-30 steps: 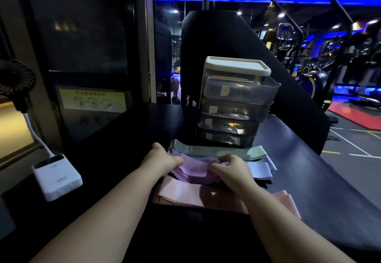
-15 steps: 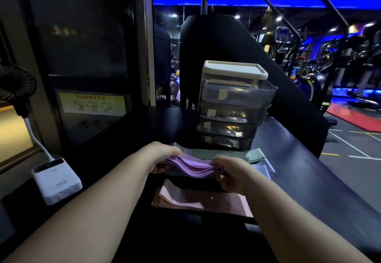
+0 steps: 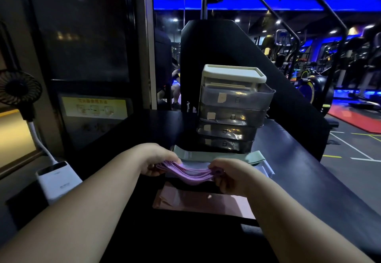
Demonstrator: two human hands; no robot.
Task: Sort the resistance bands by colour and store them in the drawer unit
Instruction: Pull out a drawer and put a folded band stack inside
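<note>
You pinched the purple bands [image 3: 185, 172] at both ends, left hand [image 3: 157, 159] and right hand [image 3: 231, 177], above the tabletop [image 3: 299, 170] near the drawer unit [image 3: 233, 114]; soft and sagging, they probably needed support at each end.

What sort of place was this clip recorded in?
Most likely a gym: exercise machines stand under blue lighting at right, a red mat lies on the marked floor, and purple resistance bands are held above a dark counter.
</note>
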